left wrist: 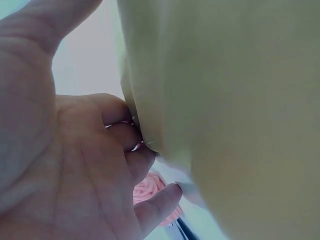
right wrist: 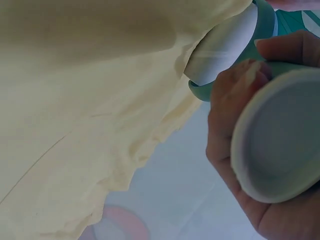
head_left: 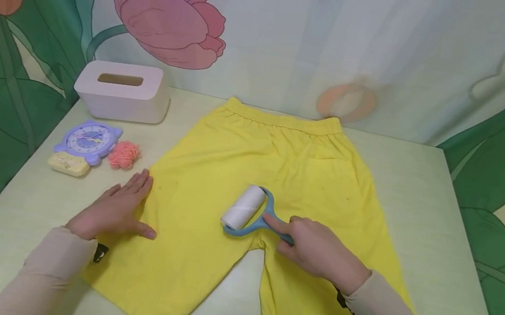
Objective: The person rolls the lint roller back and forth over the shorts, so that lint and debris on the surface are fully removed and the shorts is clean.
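Note:
Yellow shorts [head_left: 214, 174] lie spread on the table, waistband toward the back. My right hand [head_left: 317, 249] grips the blue handle of a lint roller [head_left: 244, 208], index finger stretched along it. The roller's white sheet roll is against the shorts just above the crotch. In the right wrist view the handle's round end [right wrist: 280, 140] sticks out of the fist, and the white roll [right wrist: 225, 47] meets the cloth. My left hand [head_left: 115, 210] rests with spread fingers on the left edge of the shorts. In the left wrist view its fingertips [left wrist: 142, 160] touch the cloth edge.
A pale tissue box [head_left: 121, 105] stands at the back left. In front of it are a purple toy clock [head_left: 88, 140] with a yellow base and a pink yarn ball [head_left: 124, 155]. A flower-printed curtain [head_left: 292, 38] hangs behind the table [head_left: 435, 223].

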`<state>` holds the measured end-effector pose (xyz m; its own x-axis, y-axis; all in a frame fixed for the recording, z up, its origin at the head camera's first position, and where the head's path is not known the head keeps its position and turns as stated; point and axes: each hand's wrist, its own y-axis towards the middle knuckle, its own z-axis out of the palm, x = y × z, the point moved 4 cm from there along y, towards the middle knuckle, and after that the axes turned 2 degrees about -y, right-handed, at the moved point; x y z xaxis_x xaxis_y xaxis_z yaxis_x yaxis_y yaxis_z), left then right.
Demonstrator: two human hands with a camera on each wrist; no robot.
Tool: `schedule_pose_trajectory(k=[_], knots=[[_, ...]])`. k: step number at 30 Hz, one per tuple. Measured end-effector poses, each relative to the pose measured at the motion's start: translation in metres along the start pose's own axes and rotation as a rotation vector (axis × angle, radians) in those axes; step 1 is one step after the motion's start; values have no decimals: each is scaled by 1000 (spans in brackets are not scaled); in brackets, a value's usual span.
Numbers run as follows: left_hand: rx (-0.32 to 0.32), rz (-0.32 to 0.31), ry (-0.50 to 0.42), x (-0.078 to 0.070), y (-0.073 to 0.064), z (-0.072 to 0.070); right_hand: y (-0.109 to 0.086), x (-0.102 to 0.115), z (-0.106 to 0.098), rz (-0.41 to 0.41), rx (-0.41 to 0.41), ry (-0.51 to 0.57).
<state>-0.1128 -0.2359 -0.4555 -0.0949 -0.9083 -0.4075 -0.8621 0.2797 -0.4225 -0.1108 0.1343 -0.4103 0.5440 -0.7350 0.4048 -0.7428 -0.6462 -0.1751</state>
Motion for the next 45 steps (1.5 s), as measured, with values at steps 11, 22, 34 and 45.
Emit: schedule_pose_trajectory(k=[11, 22, 34, 45], knots=[[-11, -23, -3, 10, -5, -1, -36, -14, -7, 104, 41, 41], [-35, -22, -21, 17, -11, 8, -30, -7, -46, 83, -113, 50], [-40, -21, -15, 16, -5, 7, 142, 19, -26, -38, -148, 137], [-50, -13, 0, 12, 3, 5, 200, 26, 8, -21, -84, 72]])
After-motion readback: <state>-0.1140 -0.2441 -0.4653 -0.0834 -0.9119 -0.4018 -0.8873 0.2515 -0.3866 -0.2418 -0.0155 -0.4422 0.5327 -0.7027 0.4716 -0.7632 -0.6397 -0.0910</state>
